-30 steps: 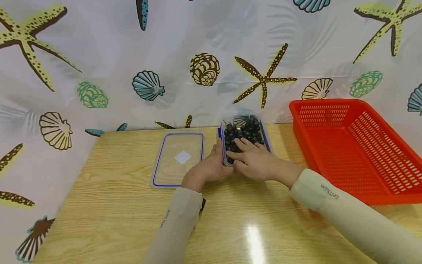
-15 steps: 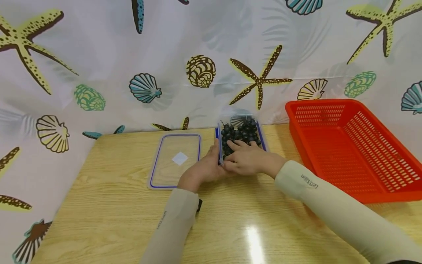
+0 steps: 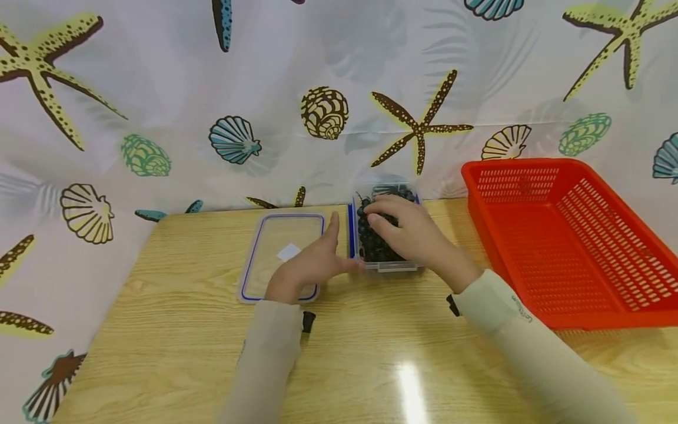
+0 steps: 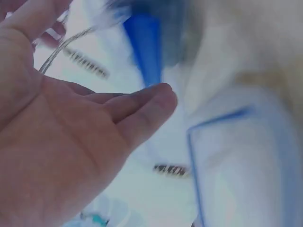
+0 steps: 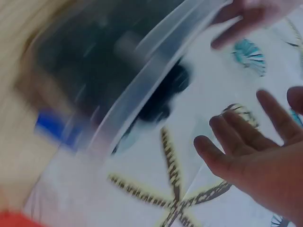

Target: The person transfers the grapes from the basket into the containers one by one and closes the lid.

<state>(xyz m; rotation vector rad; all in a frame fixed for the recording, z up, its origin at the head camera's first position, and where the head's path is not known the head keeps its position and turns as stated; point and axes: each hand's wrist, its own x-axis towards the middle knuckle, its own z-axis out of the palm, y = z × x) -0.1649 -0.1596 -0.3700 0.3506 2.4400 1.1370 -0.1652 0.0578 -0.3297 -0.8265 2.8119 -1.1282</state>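
A clear plastic food container (image 3: 397,267) with blue side clips stands near the back of the wooden table, full of dark grapes (image 3: 377,246). My right hand (image 3: 413,232) hovers over the grapes and hides part of them. Its fingers look relaxed in the right wrist view and hold nothing. To the container's left is my left hand (image 3: 313,264), thumb and fingers spread wide, with a digit near the container's front left corner; contact is unclear. The left wrist view shows its palm bare beside a blue clip (image 4: 146,45). Both wrist views are blurred.
A clear lid with a blue seal (image 3: 291,228) and a pale diamond label lies flat left of the container, partly behind my left hand. A red slotted basket (image 3: 484,232) stands at the right. Behind the table (image 3: 180,330) hangs a sea-pattern cloth (image 3: 275,76).
My left hand has come away leftward from the container's side. My right hand has lifted off the grapes and moved farther back over them, uncovering the container's front edge.
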